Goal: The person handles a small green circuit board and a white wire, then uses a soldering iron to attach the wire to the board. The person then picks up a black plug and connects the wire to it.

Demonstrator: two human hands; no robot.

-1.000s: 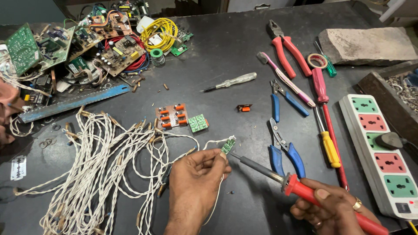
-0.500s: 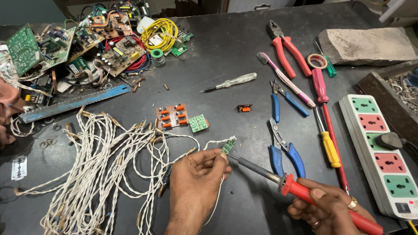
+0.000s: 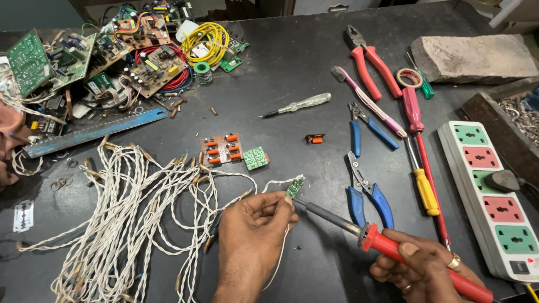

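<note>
Hands at work over a dark desk (image 3: 303,73), seen from above. Left hand (image 3: 252,227) is closed, pinching a tiny green circuit board (image 3: 295,187) between fingertips, low in the middle of the view, with a thin white wire trailing from it. Right hand (image 3: 424,266), at the lower right, is closed around the red handle of a soldering iron (image 3: 359,227), whose metal tip touches the little board. Left of the hands lies a spread of twisted white wires (image 3: 129,219). Just above them sit a small board with orange parts (image 3: 220,149) and a green square board (image 3: 255,158). Blue-handled cutters (image 3: 368,193), a yellow-handled screwdriver (image 3: 422,182), red pliers (image 3: 370,62) and a white power strip with red and green sockets (image 3: 491,196) lie to the right. Scrap circuit boards (image 3: 106,56) are heaped at the upper left.
</note>
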